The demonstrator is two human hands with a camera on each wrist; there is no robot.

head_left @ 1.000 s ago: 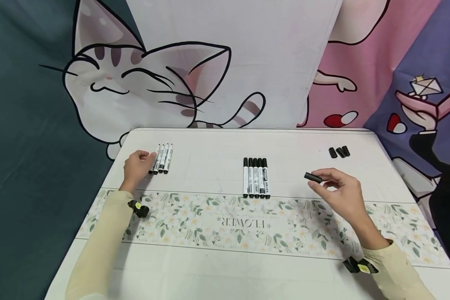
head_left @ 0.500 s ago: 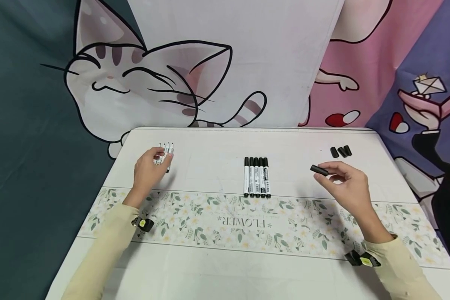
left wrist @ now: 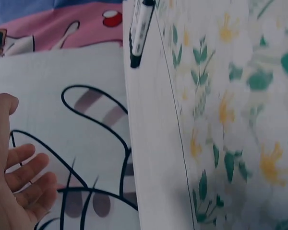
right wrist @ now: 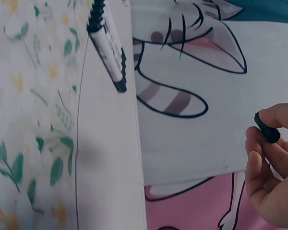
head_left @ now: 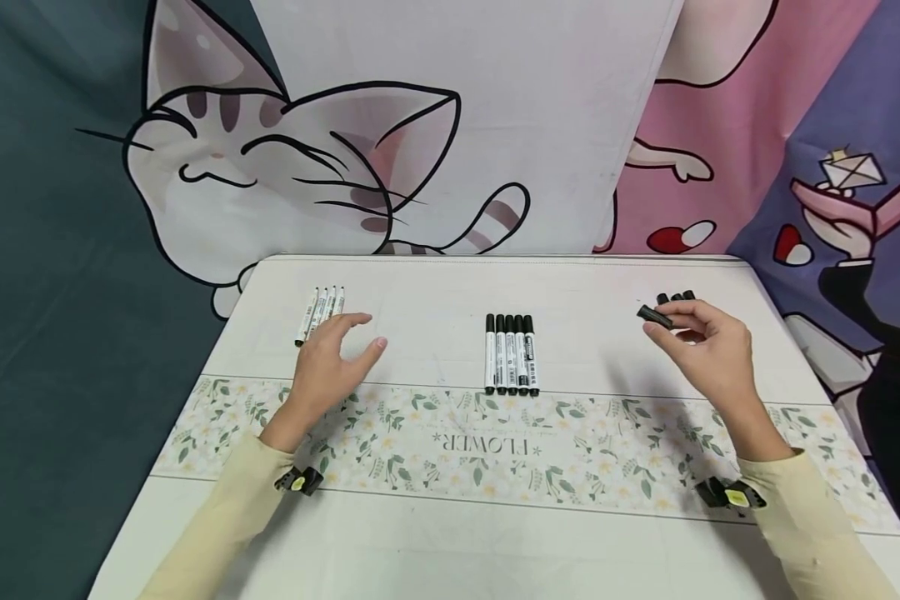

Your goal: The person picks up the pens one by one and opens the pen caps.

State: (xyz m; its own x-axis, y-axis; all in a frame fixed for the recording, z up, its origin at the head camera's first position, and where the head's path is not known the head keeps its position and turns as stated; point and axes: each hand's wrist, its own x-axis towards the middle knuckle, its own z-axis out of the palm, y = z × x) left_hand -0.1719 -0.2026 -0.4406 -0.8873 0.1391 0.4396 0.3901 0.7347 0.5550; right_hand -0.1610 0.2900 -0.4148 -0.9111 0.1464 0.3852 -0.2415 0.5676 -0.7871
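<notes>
My left hand (head_left: 326, 367) hovers with thumb and fingers apart, holding nothing, just in front of a row of uncapped white markers (head_left: 311, 315). Part of that row is hidden behind the hand. In the left wrist view, the relaxed fingers (left wrist: 31, 175) are spread and bare. Between thumb and fingers, my right hand (head_left: 712, 350) pinches a black marker cap (head_left: 654, 316), also seen in the right wrist view as a short dark cap (right wrist: 267, 128). Right behind it on the table lie several more black caps (head_left: 677, 297), partly covered by the hand.
Several capped markers (head_left: 512, 354) stand side by side in a neat row mid-table, between the hands. A floral printed band (head_left: 487, 450) crosses the white table (head_left: 420, 292). Behind the table's far edge hangs a cloth with a cartoon cat (head_left: 217, 192).
The left hand has moved right and toward me, off the uncapped markers, and its fingers have spread. The right hand has carried the cap away from me, up to the other caps.
</notes>
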